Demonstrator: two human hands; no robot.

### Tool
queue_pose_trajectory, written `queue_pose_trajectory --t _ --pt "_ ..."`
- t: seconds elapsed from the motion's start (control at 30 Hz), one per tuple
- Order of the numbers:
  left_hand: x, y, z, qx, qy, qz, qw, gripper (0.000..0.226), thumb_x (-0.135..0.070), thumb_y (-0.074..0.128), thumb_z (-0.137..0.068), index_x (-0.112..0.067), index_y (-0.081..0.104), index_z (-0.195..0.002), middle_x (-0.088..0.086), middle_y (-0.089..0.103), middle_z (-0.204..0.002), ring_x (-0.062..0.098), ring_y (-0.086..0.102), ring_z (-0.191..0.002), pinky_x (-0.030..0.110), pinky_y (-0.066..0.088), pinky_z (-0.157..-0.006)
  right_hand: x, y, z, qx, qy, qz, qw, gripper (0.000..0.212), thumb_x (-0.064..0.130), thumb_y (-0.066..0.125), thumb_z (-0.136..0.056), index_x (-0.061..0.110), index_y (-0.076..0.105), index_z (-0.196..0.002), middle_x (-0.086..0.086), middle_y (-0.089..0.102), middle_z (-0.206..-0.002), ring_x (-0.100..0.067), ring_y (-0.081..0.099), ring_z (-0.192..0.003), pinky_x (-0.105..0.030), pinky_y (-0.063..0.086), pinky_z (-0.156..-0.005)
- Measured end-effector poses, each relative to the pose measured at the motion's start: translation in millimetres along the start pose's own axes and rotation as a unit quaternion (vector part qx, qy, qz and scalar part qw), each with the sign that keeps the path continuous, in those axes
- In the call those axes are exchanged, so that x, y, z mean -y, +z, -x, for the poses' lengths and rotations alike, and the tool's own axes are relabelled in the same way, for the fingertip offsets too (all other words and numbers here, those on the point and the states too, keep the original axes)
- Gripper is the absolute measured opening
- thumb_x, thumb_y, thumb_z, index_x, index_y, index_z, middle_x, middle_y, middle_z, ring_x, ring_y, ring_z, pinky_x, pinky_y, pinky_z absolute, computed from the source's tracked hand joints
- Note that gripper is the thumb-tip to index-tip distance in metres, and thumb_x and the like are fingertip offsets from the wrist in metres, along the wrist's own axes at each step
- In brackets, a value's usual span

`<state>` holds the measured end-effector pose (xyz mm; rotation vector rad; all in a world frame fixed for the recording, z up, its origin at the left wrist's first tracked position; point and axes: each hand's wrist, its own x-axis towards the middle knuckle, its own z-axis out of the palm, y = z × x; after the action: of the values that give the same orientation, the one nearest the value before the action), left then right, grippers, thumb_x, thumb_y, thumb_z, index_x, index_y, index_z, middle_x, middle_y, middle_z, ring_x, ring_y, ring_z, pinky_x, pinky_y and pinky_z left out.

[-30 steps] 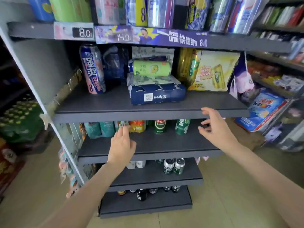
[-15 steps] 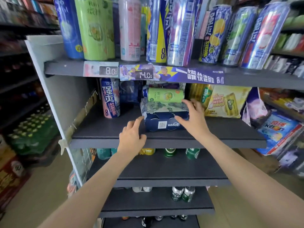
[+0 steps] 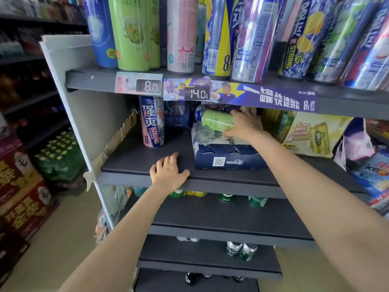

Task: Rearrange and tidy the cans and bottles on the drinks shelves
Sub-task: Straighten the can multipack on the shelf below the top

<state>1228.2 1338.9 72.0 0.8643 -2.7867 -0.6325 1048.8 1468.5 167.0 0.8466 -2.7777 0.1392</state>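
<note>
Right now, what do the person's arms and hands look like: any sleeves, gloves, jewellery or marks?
Both forearms are bare as far as the frame shows, with no sleeve in view. The left hand and right hand wear no gloves. No ring, watch, bracelet or marking shows on either. Fingernails look short and unpainted, though the picture is soft.

Both forearms are bare, the left hand [image 3: 168, 172] and right hand [image 3: 245, 125] ungloved.
</note>
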Motion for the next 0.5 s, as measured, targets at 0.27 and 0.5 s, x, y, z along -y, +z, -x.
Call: queue_pose_trajectory --t 0.27,0.5 --pt "6.6 -3.7 10.3 -0.034 0.048 0.048 0.997 0.056 -0.033 0.050 -0.090 -0.020 0.031 -0.141 0.001 0.039 -0.143 0.022 0.031 -0.134 0.036 0.020 -0.109 -20.1 -14.8 116.2 -0.007 -0.049 -0.157 0.986 0.069 0.037 0.081 -0.066 0.018 0.048 -0.124 -0.003 0.053 -0.122 -0.024 0.052 -0.108 -0.037 0.046 -0.085" --pt "-11.8 -53.8 49.8 -0.051 0.153 0.365 0.917 0.028 -0.016 0.050 -0.093 -0.022 0.050 -0.121 -0.003 0.061 -0.105 0.013 0.060 -0.090 0.031 0.048 -0.086 -12.5 -33.7 178.6 -0.052 -0.090 -0.354 0.929 0.063 0.022 0.086 -0.064 0.025 0.050 -0.116 0.018 0.053 -0.107 0.007 0.049 -0.095 -0.001 0.035 -0.078"
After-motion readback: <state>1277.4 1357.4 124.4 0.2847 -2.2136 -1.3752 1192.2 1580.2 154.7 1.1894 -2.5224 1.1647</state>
